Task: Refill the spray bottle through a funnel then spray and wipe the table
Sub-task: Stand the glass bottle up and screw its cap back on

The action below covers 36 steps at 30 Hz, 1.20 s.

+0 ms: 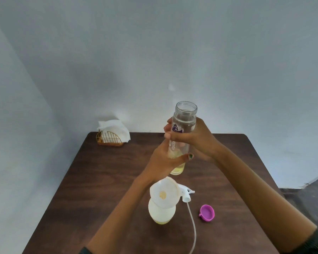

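Observation:
Both hands hold a clear, uncapped bottle (184,116) upright above the table's middle; a little yellowish liquid sits at its bottom. My right hand (198,140) wraps the upper body and my left hand (165,162) grips the lower part. Nearer to me stands the white spray bottle (162,212) with a pale funnel (164,192) tilted in its neck and yellow liquid low inside. Its white trigger head (186,194) lies just right of it, the dip tube (193,228) trailing toward me. The clear bottle's purple cap (207,213) lies open side up at the right.
The brown wooden table (99,180) stands against a pale wall. A gold wire holder with white napkins (112,134) sits at the far left corner. Floor shows past the table's right edge.

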Available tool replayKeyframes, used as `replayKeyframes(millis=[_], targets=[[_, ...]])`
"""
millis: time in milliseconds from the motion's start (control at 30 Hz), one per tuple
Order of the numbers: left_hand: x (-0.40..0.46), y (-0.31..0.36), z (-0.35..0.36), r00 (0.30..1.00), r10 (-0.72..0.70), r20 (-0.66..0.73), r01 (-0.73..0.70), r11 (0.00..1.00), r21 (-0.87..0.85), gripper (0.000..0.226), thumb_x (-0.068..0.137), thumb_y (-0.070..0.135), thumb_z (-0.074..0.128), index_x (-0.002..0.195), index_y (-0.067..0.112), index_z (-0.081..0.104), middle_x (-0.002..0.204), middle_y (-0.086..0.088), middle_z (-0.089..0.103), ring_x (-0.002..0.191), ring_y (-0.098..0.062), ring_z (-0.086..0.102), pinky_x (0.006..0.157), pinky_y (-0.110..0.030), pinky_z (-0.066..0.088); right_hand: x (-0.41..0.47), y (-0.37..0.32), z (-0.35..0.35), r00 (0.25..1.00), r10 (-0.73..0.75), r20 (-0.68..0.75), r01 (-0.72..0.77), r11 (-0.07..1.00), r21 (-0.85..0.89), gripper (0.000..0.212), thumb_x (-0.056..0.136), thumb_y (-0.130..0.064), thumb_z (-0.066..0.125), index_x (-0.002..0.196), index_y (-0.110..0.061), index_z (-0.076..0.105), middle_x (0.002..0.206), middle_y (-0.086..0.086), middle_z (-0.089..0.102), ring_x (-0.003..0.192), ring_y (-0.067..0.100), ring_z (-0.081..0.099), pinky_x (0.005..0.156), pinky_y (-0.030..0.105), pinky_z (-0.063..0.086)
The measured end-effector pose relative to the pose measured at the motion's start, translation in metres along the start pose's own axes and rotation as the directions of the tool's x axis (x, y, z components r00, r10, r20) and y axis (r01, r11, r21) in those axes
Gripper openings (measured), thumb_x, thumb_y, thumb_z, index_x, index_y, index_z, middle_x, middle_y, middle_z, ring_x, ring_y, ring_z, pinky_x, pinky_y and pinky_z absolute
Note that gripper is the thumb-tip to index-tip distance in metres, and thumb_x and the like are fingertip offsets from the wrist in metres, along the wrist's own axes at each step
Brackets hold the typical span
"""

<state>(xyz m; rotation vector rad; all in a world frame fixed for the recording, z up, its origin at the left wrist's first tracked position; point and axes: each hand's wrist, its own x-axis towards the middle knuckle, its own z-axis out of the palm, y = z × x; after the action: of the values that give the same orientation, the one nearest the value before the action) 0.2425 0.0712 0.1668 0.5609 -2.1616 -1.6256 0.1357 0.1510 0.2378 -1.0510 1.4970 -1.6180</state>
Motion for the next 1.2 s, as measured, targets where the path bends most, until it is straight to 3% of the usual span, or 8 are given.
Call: replayKeyframes(millis=[167, 300, 467, 567, 667, 1033, 1100, 1200], targets=[[0.002, 0.003, -0.001, 0.999, 0.024, -0.021, -0.024, 1.000, 0.005, 0.048, 0.075, 0.038, 0.078, 0.117, 0.030, 0.056, 0.107, 0.014, 0.068, 0.101, -0.002, 0.065, 0.087, -0.020, 0.052, 0.004, -0.001, -0.006, 0.994, -0.007, 0.111, 0.016, 0.997, -0.079, 0.085, 0.058, -0.017, 0.086, 0.130, -0.018, 0.042, 0.122, 0.012, 0.058, 0.111, 0.022, 0.061, 0.087, 0.034, 0.055], [0.003, 0.003, -0.008, 0.998, 0.030, -0.046, -0.032, 0.998, -0.046, 0.048, 0.075, 0.036, 0.079, 0.116, 0.030, 0.055, 0.109, 0.006, 0.069, 0.100, -0.008, 0.067, 0.089, -0.030, 0.054, 0.002, 0.015, -0.030, 0.992, 0.059, 0.113, -0.047, 0.993, -0.107, 0.120, 0.043, -0.064, 0.084, 0.141, -0.042, 0.018, 0.141, -0.002, 0.039, 0.126, 0.016, 0.048, 0.095, 0.034, 0.049], [0.002, 0.005, -0.018, 0.997, -0.009, -0.077, 0.004, 0.998, -0.067, 0.044, 0.078, 0.031, 0.077, 0.114, 0.015, 0.058, 0.102, 0.002, 0.070, 0.092, -0.007, 0.069, 0.080, -0.023, 0.054, -0.022, 0.095, -0.063, 0.937, 0.340, -0.076, -0.346, 0.877, -0.333, 0.111, 0.050, -0.072, 0.076, 0.141, -0.030, 0.030, 0.138, 0.003, 0.042, 0.118, 0.012, 0.049, 0.092, 0.029, 0.044], [0.002, 0.007, -0.020, 0.997, -0.009, -0.080, 0.005, 0.999, -0.048, 0.039, 0.080, 0.028, 0.076, 0.113, 0.016, 0.058, 0.101, 0.003, 0.069, 0.091, -0.005, 0.068, 0.078, -0.019, 0.054, -0.052, 0.162, -0.080, 0.827, 0.547, -0.128, -0.456, 0.520, -0.722, 0.093, 0.057, -0.054, 0.083, 0.136, -0.025, 0.042, 0.138, 0.005, 0.040, 0.126, 0.023, 0.042, 0.106, 0.040, 0.040], [0.003, 0.009, -0.021, 0.996, -0.009, -0.094, 0.005, 0.999, -0.040, 0.041, 0.079, 0.029, 0.076, 0.114, 0.017, 0.057, 0.103, 0.003, 0.068, 0.093, -0.006, 0.067, 0.080, -0.021, 0.054, -0.085, 0.199, -0.077, 0.676, 0.721, -0.152, -0.436, 0.225, -0.871, 0.089, 0.060, -0.047, 0.084, 0.135, -0.024, 0.041, 0.138, 0.007, 0.033, 0.129, 0.032, 0.035, 0.107, 0.044, 0.037], [0.004, 0.008, -0.024, 0.993, -0.014, -0.120, 0.011, 1.000, -0.029, 0.050, 0.072, 0.042, 0.074, 0.113, 0.020, 0.058, 0.106, 0.000, 0.069, 0.100, -0.012, 0.067, 0.091, -0.033, 0.054, -0.077, 0.203, -0.071, 0.743, 0.624, -0.242, -0.333, 0.031, -0.943, 0.021, 0.074, -0.029, 0.066, 0.090, -0.016, 0.067, 0.106, 0.010, 0.063, 0.105, 0.031, 0.058, 0.080, 0.029, 0.046], [0.005, 0.009, -0.024, 0.992, -0.018, -0.123, 0.013, 0.999, -0.044, 0.050, 0.072, 0.042, 0.074, 0.114, 0.019, 0.058, 0.105, 0.001, 0.070, 0.099, -0.011, 0.067, 0.090, -0.033, 0.054, -0.053, 0.172, -0.074, 0.837, 0.477, -0.270, -0.372, 0.131, -0.919, 0.010, 0.081, -0.029, 0.063, 0.080, -0.019, 0.065, 0.106, 0.010, 0.066, 0.105, 0.028, 0.058, 0.086, 0.029, 0.043], [0.007, 0.010, -0.023, 0.991, -0.021, -0.131, 0.015, 0.999, -0.050, 0.051, 0.073, 0.044, 0.074, 0.114, 0.020, 0.058, 0.105, 0.003, 0.070, 0.099, -0.010, 0.067, 0.088, -0.030, 0.054, -0.014, 0.103, -0.072, 0.905, 0.240, -0.352, -0.420, 0.639, -0.644, 0.017, 0.084, -0.021, 0.069, 0.098, -0.011, 0.069, 0.096, 0.008, 0.068, 0.086, 0.020, 0.064, 0.075, 0.026, 0.046]])
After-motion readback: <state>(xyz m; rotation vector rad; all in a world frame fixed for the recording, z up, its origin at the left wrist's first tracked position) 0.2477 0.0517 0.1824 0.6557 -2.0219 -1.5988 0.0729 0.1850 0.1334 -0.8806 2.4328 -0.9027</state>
